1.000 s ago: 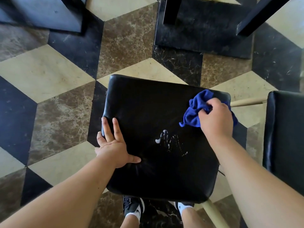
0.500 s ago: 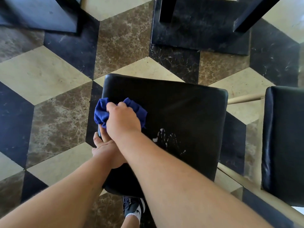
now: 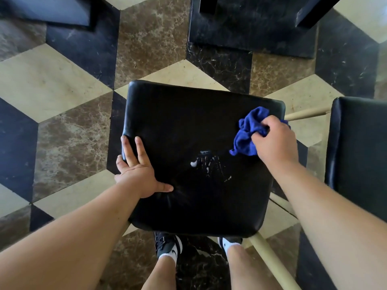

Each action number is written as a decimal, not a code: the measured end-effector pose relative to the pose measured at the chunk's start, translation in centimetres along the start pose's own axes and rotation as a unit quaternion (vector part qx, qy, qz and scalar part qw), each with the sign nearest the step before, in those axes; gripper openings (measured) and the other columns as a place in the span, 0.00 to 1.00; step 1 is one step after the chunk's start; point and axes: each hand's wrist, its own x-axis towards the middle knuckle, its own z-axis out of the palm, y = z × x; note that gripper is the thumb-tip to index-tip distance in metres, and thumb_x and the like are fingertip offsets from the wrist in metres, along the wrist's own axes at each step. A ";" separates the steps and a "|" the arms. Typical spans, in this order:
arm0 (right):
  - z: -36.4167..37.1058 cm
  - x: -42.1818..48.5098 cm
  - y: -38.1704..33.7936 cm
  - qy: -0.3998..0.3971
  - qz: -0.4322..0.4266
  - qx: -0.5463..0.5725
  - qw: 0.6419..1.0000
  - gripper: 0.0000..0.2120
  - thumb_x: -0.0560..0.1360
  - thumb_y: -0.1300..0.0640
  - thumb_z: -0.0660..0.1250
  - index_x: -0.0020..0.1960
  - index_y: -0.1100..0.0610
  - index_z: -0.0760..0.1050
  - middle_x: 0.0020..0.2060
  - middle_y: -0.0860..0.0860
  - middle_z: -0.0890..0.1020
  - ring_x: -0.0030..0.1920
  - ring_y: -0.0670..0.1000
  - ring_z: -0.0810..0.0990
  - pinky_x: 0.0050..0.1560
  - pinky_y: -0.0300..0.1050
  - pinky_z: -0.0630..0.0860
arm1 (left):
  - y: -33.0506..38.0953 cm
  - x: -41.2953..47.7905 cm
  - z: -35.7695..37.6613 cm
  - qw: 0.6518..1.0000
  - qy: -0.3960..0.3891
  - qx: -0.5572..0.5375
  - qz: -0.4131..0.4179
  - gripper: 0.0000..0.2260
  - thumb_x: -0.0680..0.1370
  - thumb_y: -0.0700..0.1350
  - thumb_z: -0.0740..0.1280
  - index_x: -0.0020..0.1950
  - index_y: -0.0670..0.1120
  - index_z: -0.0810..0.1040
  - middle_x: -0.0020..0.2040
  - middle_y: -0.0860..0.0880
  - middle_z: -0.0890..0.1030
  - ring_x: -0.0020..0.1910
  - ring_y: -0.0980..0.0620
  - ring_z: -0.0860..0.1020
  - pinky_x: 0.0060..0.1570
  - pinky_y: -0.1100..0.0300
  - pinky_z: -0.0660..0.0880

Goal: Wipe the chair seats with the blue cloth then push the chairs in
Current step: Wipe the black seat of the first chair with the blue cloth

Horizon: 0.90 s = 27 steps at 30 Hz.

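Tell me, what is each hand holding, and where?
The right hand bunches the blue cloth at its near edge. The left hand holds nothing; it presses flat on the chair seat.

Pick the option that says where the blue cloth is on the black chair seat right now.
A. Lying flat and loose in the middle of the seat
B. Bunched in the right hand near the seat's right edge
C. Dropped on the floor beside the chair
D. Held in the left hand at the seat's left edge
B: the right hand grips the bunched blue cloth near the right edge of the chair seat, while the left hand lies flat at the left edge.
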 end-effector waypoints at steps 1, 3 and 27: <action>0.3 -0.1 0.1 0.012 0.016 0.002 1.000 0.10 0.78 0.57 0.70 0.58 0.53 0.77 0.50 0.55 0.83 0.48 0.56 0.80 0.43 0.49 0.72 | 0.0 -0.1 -0.1 1.000 -0.003 -0.003 -0.001 0.78 0.59 0.72 0.82 0.52 0.56 0.04 0.58 0.49 0.05 0.83 0.31 0.38 0.79 0.36 0.60; 1.4 -0.6 -0.9 0.031 0.037 0.007 0.999 0.09 0.78 0.57 0.70 0.58 0.53 0.77 0.51 0.56 0.82 0.47 0.56 0.80 0.43 0.52 0.75 | 0.1 -0.2 -0.3 1.000 -0.005 -0.005 0.002 0.78 0.59 0.72 0.82 0.52 0.56 0.04 0.60 0.49 0.06 0.83 0.32 0.38 0.79 0.36 0.60; 2.6 -2.7 -1.8 -0.049 -0.138 -0.033 0.989 0.09 0.75 0.54 0.68 0.55 0.51 0.74 0.50 0.57 0.79 0.50 0.64 0.80 0.42 0.56 0.77 | 0.4 -0.8 -0.2 1.000 0.011 -0.012 0.012 0.78 0.60 0.70 0.83 0.61 0.56 0.08 0.59 0.51 0.06 0.83 0.33 0.39 0.80 0.35 0.58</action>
